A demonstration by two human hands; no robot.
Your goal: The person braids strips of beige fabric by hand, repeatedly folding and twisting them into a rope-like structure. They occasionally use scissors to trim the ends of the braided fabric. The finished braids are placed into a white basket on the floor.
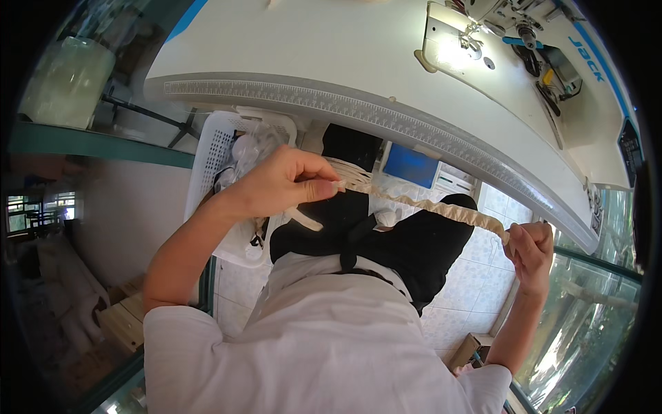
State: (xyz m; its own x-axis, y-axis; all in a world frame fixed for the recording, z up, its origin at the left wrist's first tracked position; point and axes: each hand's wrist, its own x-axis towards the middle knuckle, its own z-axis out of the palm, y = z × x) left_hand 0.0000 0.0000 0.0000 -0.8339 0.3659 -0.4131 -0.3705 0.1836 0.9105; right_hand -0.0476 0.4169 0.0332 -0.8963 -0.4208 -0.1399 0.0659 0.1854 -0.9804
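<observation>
Head view: what did your fingers have hold of?

"One gathered cream strip [441, 209], ruffled along its length and stretched between my two hands. My left hand [276, 185] pinched it between thumb and forefinger, while my right hand [532, 252] had its fingers curled tightly round a part further along."

"So where was it, exactly?"

"It spanned the gap between my fingers, passing above my black trousers [431, 248]. A short pale tail [303, 219] hung below my left hand; I couldn't tell whether it belonged to the same strip."

"And around your left fingers?"

"A white basket [205, 155] stood to their left and reached behind my wrist, with clear plastic [262, 141] in it. Pale bands [352, 171] lay just beyond my left fingertips."

"What about further off?"

"Past both hands ran the bench [310, 41], a long ruler [276, 95] along its near edge. Beyond my right fingers stood a white sewing machine [600, 90], its needle area lit. Between my hands, past the strip, a blue panel [412, 164] showed below the bench edge."
</observation>
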